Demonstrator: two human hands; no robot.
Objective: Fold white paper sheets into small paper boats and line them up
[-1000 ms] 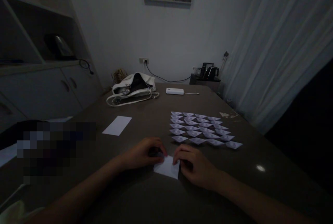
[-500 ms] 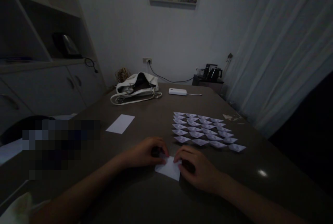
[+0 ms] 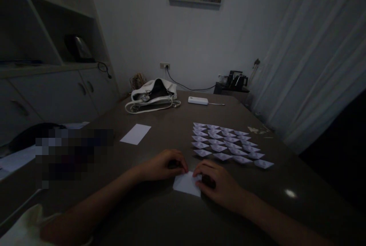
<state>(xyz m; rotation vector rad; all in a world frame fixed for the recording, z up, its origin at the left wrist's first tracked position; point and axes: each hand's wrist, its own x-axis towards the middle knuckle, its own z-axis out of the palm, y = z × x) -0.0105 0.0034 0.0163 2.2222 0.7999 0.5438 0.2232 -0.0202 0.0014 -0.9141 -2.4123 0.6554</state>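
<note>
A small folded sheet of white paper (image 3: 186, 186) lies on the brown table in front of me. My left hand (image 3: 168, 165) pinches its far left edge between thumb and fingers. On the right edge, my right hand (image 3: 215, 181) has its thumb and fingertips closed on the same paper. The exact folds under my fingertips are hidden. Just beyond my hands, several folded paper boats (image 3: 219, 147) stand in close rows. A flat white sheet of paper (image 3: 136, 134) rests farther off to the left.
At the far side of the table (image 3: 183, 120) sit a white handbag (image 3: 153, 95) and a white power bank (image 3: 198, 101) with a short cable. Torn paper bits (image 3: 256, 130) lie near the right edge. A blurred-out patch (image 3: 74, 154) covers things at the left.
The view has swung slightly left, so everything appears shifted right. My fingers have shifted a little on the folded paper, and its near edge looks straighter. Both hands keep hold.
</note>
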